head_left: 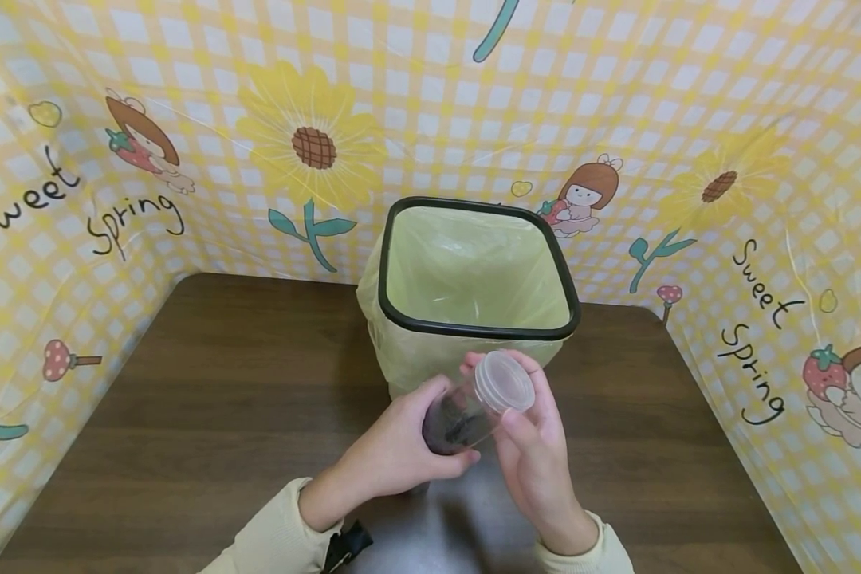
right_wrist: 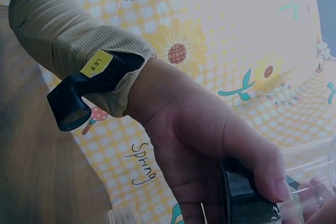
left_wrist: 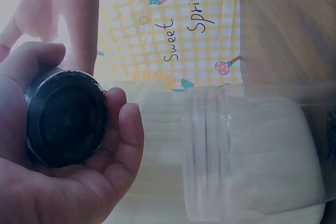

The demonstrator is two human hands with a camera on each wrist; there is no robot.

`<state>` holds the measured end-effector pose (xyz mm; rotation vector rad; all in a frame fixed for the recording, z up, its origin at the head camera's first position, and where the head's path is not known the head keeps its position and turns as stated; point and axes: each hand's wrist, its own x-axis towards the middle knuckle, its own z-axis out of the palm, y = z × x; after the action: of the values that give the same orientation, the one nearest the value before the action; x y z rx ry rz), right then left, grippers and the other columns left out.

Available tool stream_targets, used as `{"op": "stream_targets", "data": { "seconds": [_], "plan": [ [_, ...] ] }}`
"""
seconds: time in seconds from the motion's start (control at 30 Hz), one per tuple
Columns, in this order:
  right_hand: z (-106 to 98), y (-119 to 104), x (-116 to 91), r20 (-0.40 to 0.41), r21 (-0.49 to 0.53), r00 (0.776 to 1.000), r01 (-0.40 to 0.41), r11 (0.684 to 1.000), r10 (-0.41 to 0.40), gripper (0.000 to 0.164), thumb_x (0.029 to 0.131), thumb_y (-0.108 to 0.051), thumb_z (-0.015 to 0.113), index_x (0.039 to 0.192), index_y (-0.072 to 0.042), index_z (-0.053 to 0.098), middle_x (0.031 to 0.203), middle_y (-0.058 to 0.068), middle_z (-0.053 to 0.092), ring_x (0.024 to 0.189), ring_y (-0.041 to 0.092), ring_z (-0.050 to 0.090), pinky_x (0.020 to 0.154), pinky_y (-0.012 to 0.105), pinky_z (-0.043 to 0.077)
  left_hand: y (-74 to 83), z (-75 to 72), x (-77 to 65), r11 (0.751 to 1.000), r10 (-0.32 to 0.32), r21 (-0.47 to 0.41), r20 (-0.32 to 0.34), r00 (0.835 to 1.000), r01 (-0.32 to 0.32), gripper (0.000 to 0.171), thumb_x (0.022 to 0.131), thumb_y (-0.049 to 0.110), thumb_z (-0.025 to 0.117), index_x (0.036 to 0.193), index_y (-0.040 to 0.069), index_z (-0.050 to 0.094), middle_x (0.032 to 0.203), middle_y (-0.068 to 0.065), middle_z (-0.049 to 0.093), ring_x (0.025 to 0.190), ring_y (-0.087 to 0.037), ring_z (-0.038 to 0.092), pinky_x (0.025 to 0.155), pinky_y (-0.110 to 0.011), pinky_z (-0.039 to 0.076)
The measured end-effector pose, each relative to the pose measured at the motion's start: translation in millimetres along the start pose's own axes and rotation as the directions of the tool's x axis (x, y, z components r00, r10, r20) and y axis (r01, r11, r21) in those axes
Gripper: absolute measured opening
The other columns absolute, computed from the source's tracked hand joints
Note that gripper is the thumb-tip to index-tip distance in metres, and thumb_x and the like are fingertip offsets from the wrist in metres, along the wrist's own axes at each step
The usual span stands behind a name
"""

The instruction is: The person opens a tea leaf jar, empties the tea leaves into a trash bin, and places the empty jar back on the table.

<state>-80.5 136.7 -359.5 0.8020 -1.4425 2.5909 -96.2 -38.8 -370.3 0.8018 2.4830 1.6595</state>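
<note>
A clear plastic jar [head_left: 465, 414] with a dark lower part is tilted between both hands, in front of the bin. Around its dark end the left hand [head_left: 402, 446] grips it with thumb and fingers. The right hand [head_left: 541, 458] holds the other end, thumb and fingers on either side of the translucent lid [head_left: 505, 383]. Seen from the left wrist, the jar's black round base [left_wrist: 67, 119] faces the camera. Whether the black is contents or casing, I cannot tell. In that view another clear container [left_wrist: 252, 156] with a ridged top appears at the right, mostly hidden in the head view.
Behind the hands stands a square bin with a black rim [head_left: 473, 328] and a pale yellow liner [head_left: 473, 263]. It rests on a dark wooden table [head_left: 258, 383]. A checked, flowered cloth [head_left: 430, 96] hangs around the back and sides.
</note>
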Motion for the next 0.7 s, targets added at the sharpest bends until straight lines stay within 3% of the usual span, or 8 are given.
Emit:
{"op": "stream_targets", "data": {
  "seconds": [0.33,0.7],
  "plan": [
    [-1.3,0.2,0.3,0.046,-0.004,0.999,0.023,1.000,-0.023,0.050,0.100,-0.015,0.056,0.145,-0.002,0.039,0.140,0.019,0.056,0.131,0.027,0.054,0.110,0.034,0.040,0.2,-0.8,-0.1,1.000,0.014,-0.017,0.001,1.000,-0.014,0.042,0.075,0.018,0.086,0.106,0.019,0.058,0.093,0.010,0.063,0.084,-0.009,0.060,0.077,-0.028,0.051],
    [-2.2,0.1,1.7,0.064,0.007,0.997,0.040,0.999,-0.041,0.050,0.101,-0.017,0.056,0.145,-0.001,0.038,0.141,0.021,0.055,0.131,0.028,0.055,0.109,0.034,0.042,-0.9,-1.2,-0.4,1.000,0.010,-0.020,0.006,1.000,-0.010,0.042,0.074,0.017,0.087,0.105,0.019,0.058,0.091,0.011,0.062,0.081,-0.009,0.059,0.075,-0.027,0.051]
  ]
}}
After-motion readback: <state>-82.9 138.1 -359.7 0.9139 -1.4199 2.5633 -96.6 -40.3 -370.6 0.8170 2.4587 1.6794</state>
